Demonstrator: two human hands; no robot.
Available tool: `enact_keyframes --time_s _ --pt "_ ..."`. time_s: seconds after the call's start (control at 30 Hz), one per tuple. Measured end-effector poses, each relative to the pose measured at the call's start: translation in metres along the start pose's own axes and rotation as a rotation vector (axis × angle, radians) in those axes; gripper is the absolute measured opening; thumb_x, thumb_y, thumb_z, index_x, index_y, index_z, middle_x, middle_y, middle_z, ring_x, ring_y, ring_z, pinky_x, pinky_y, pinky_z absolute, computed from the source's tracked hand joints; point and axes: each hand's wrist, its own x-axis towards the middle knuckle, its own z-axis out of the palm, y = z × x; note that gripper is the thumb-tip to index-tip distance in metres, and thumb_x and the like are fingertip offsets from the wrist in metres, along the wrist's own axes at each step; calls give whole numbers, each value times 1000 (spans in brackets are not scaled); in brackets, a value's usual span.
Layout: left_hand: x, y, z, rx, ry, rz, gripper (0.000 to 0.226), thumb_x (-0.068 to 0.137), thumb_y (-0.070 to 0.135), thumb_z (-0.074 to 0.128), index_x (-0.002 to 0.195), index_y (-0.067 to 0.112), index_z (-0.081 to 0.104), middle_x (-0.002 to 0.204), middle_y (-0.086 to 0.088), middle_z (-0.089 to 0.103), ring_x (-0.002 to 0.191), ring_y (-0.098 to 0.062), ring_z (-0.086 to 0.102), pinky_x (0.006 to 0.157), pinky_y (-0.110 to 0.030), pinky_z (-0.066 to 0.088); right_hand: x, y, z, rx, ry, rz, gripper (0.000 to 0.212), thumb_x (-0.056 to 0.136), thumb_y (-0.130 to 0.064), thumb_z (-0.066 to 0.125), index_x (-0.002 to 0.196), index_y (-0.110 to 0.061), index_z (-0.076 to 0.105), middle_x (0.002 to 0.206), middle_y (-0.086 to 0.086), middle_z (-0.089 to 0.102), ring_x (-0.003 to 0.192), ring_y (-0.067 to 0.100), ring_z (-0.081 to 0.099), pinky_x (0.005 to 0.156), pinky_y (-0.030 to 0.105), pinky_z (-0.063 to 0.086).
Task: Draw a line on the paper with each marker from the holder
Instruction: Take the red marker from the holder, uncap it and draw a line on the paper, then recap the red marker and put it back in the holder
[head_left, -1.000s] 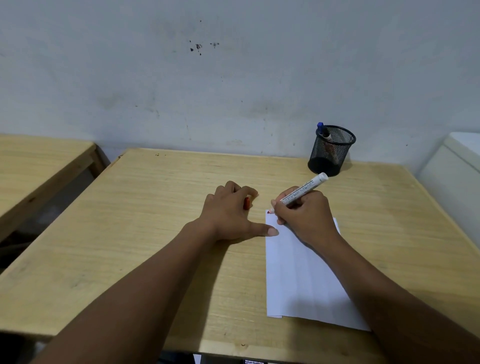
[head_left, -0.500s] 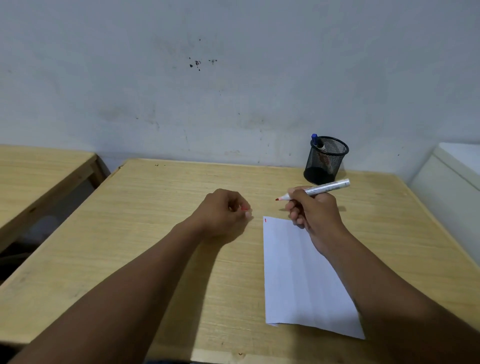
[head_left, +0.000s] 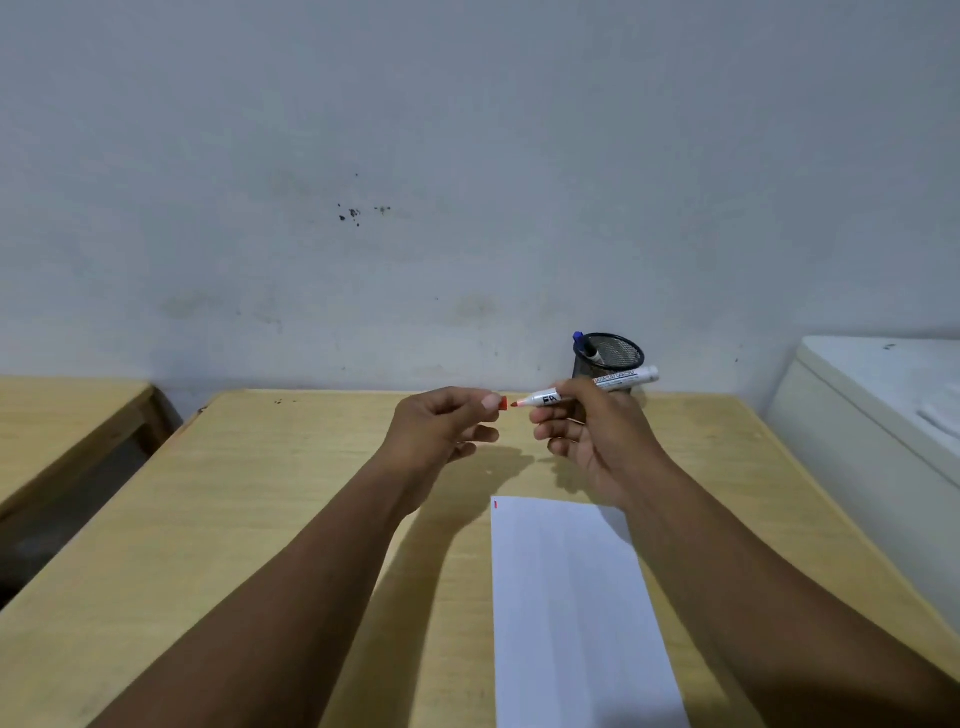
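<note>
My right hand (head_left: 592, 441) grips a white marker (head_left: 618, 382) with a red tip, held level above the table and pointing left. My left hand (head_left: 441, 428) pinches the marker's red cap (head_left: 503, 402) between thumb and fingers, its mouth a small gap from the red tip. Below the hands lies a white sheet of paper (head_left: 566, 613) with a short red line (head_left: 496, 504) at its top left corner. A black mesh holder (head_left: 615, 353) stands at the back of the table, partly behind the marker, with a blue-capped marker (head_left: 584, 344) leaning in it.
The wooden table (head_left: 260, 519) meets a pale wall at the back. A second wooden table (head_left: 57, 421) stands to the left across a gap. A white cabinet-like surface (head_left: 878, 415) sits right beside the table's right edge.
Both hands lifted off the paper and table. The marker swung from upright writing to level, and the cap and red tip came close together. My view tilted up.
</note>
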Motion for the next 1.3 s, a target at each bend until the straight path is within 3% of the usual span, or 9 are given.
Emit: enact_keyframes --time_s 0.33,0.53,0.7,0.8,0.87,1.0,1.17,1.3 --pt "6 -4 18 -65 -60 -23 10 87 22 77 94 14 78 87 -1 74 76 -17 70 73 -28 48 -2 5 -4 74 -37 -9 21 98 -15 62 85 -2 71 70 13 72 52 17 66 53 26 45" --pt "17 0 29 -29 0 60 14 86 20 79 88 7 75 77 -5 72 68 -16 67 70 -28 49 1 6 -4 205 -63 73 20 100 -22 65 92 -4 69 67 8 72 49 11 65 46 21 46" --pt "34 30 49 277 188 298 20 87 28 79 88 8 76 78 -3 77 63 -9 73 62 -22 50 21 -41 -12 -249 -72 150 44 98 -50 61 98 -6 63 66 9 71 48 17 64 43 24 40" --pt "50 53 68 504 261 451 18 86 32 79 86 14 75 73 1 76 64 -9 70 59 -16 50 36 -68 -29 -495 44 107 46 95 -48 66 100 -3 69 69 11 75 48 18 67 44 24 43" --pt "62 61 78 607 245 510 16 87 30 78 87 14 75 75 4 74 65 -8 68 62 -14 51 43 -79 -43 -617 101 49 42 95 -38 67 106 2 71 73 12 75 50 19 67 45 25 44" --pt "88 58 95 840 176 549 14 88 32 75 92 18 75 84 6 76 83 -16 71 78 -36 59 53 -88 -63 -773 96 -11 30 97 -26 63 106 1 71 79 13 75 60 24 70 48 25 44" --pt "104 50 112 1057 52 571 20 90 38 71 104 25 76 96 6 78 100 -19 70 83 -40 57 65 -86 -74 -812 70 -8 23 98 -29 62 97 -7 70 76 8 76 63 24 72 54 28 45" --pt "113 45 113 1214 -51 595 40 89 41 67 125 25 71 119 -3 69 120 -27 54 95 -41 47 75 -79 -82 -805 98 -24 16 96 -22 59 95 -10 70 71 4 76 60 21 72 52 26 43"
